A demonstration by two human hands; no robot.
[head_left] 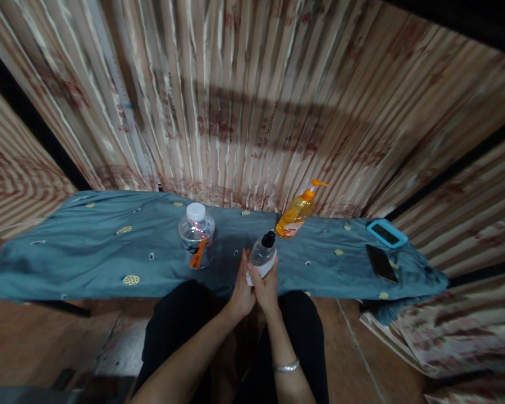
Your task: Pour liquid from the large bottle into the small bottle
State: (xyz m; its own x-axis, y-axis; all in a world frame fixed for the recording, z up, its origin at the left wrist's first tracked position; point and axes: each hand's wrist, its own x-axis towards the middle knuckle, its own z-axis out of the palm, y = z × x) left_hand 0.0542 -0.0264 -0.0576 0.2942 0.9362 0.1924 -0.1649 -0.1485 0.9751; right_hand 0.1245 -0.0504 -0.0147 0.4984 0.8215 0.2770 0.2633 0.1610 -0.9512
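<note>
Between my two hands is a clear bottle point(262, 253) with a black cap and a white label, tilted slightly to the right over the near edge of the table. My left hand point(242, 290) lies along the bottle's left side, its fingers pressed against it. Wrapped round the label and lower part is my right hand point(268, 288), thumb in front. Just behind the bottle stands an orange pump bottle point(297, 214). To the left, a clear plastic jar point(197, 238) with a white lid and an orange-and-black label stands upright.
A teal patterned cloth point(96, 241) covers the long narrow table. At its right end lie a light-blue framed device point(387, 233) and a dark phone point(381, 264). A pleated curtain point(235, 112) hangs right behind the table, with black poles point(454, 168) at the sides.
</note>
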